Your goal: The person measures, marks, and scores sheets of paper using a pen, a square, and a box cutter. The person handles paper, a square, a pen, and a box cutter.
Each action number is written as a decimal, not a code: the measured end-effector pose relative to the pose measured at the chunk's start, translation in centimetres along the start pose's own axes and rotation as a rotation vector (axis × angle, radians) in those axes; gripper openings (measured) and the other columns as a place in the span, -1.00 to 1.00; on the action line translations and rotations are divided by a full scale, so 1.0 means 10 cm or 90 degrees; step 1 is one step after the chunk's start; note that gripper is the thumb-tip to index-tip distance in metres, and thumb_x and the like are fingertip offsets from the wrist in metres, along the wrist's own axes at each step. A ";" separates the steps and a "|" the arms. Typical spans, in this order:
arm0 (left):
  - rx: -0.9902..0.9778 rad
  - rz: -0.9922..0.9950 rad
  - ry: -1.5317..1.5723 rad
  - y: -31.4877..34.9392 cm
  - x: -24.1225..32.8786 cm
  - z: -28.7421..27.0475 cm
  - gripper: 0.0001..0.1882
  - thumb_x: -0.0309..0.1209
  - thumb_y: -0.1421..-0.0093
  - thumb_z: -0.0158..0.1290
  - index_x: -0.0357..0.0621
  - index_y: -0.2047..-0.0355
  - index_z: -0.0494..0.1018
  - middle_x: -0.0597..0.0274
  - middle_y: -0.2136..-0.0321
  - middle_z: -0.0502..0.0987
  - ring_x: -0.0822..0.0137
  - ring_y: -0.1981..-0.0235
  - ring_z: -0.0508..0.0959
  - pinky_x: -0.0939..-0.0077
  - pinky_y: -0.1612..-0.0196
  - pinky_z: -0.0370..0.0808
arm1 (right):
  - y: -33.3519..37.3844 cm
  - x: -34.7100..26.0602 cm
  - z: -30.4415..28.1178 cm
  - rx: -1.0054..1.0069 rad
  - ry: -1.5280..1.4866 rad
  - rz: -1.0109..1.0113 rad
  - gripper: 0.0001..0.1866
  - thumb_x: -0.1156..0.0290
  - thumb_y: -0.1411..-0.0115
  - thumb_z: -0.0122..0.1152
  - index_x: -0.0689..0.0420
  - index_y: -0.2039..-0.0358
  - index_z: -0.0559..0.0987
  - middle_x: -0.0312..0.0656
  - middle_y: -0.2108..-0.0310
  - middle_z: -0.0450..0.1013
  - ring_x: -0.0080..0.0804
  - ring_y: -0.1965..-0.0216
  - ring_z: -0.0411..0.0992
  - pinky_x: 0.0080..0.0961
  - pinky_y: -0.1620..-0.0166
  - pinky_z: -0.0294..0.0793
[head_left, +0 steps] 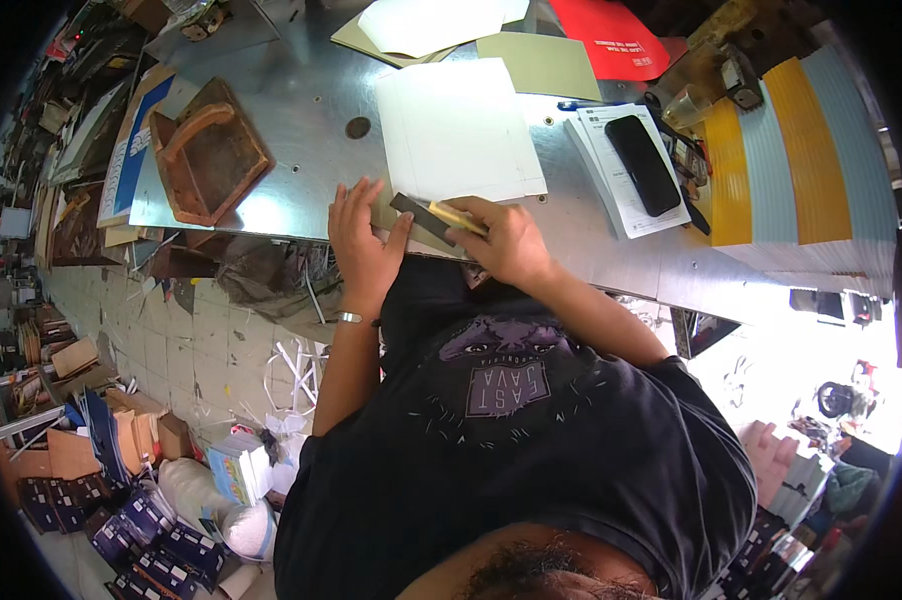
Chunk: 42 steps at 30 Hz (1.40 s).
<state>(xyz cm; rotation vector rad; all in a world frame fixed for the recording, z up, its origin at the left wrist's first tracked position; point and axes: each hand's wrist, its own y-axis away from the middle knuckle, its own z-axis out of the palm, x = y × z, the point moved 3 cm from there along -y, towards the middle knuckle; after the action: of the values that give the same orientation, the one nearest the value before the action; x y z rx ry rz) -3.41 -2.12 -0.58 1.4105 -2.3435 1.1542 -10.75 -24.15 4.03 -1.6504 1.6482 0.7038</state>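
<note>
My left hand [357, 235] lies with its fingers spread on the near edge of a greyish-brown board [383, 212], its thumb close to a short dark flat strip [418, 215]. My right hand [514, 243] is closed round a yellow-handled cutter knife [458, 217], whose tip points left. The dark strip runs under the right fingers; whether they grip it too I cannot make out. A large white sheet [459, 130] lies just beyond both hands, partly over the board. Both hands are at the near edge of the metal table [321, 160].
A worn wooden holder with a handle [211, 150] stands at left. To the right, a black phone [641, 165] rests on stacked papers [623, 205], beside tall yellow and pale-blue stacks [771, 150]. A red sheet [611, 40] and greenish boards [539, 66] lie at the back.
</note>
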 end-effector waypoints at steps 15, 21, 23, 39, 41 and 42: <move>0.021 -0.033 -0.008 0.22 0.27 0.03 -0.40 0.00 -0.09 0.52 0.00 -0.04 0.64 0.17 -0.09 0.53 0.03 -0.29 0.48 -0.40 -0.47 0.15 | -0.05 0.34 -0.09 -0.008 0.208 -0.224 -0.54 0.29 -0.29 0.48 0.03 -0.20 0.73 -0.10 -0.32 0.59 0.13 -0.47 0.38 0.27 -0.54 0.22; 0.035 -0.057 -0.003 0.30 0.21 0.11 -0.36 -0.08 -0.10 0.49 0.00 -0.15 0.60 0.18 -0.17 0.53 0.03 -0.36 0.44 -0.35 -0.54 0.01 | -0.06 0.35 -0.11 -0.031 0.200 -0.232 -0.54 0.28 -0.29 0.49 0.05 -0.19 0.74 -0.10 -0.32 0.59 0.16 -0.46 0.40 0.30 -0.52 0.23; 0.032 -0.053 0.000 0.31 0.19 0.12 -0.35 -0.12 -0.10 0.48 0.00 -0.18 0.59 0.17 -0.20 0.53 0.02 -0.38 0.44 -0.33 -0.54 -0.01 | -0.07 0.35 -0.12 -0.029 0.191 -0.235 -0.55 0.29 -0.29 0.48 0.05 -0.18 0.74 -0.10 -0.31 0.60 0.16 -0.46 0.40 0.30 -0.53 0.23; 0.020 -0.050 -0.023 0.28 0.18 0.11 -0.32 0.01 -0.14 0.39 -0.01 -0.21 0.58 0.15 -0.32 0.56 0.00 -0.42 0.42 -0.22 -0.56 -0.03 | -0.10 0.39 -0.13 -0.020 0.102 -0.197 -0.60 0.44 -0.27 0.47 0.11 -0.13 0.75 -0.04 -0.27 0.62 0.20 -0.46 0.40 0.32 -0.55 0.17; 0.019 -0.050 -0.025 0.29 0.17 0.11 -0.32 0.02 -0.14 0.39 -0.01 -0.21 0.58 0.17 -0.32 0.57 0.00 -0.42 0.42 -0.21 -0.56 -0.04 | -0.11 0.40 -0.13 -0.020 0.102 -0.197 -0.61 0.44 -0.27 0.47 0.11 -0.12 0.75 -0.04 -0.27 0.62 0.20 -0.46 0.40 0.31 -0.55 0.17; 0.018 -0.047 -0.026 0.29 0.17 0.12 -0.32 0.02 -0.14 0.39 -0.01 -0.21 0.58 0.18 -0.32 0.57 0.00 -0.42 0.42 -0.20 -0.56 -0.04 | -0.11 0.40 -0.12 -0.019 0.102 -0.196 -0.61 0.45 -0.27 0.47 0.11 -0.11 0.75 -0.04 -0.27 0.62 0.20 -0.46 0.40 0.31 -0.55 0.17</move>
<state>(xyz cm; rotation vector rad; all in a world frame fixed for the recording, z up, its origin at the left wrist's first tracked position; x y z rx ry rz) -6.36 -3.36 -2.06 1.5309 -2.2886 1.1544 -9.63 -27.67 1.72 -1.9694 1.4481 0.4533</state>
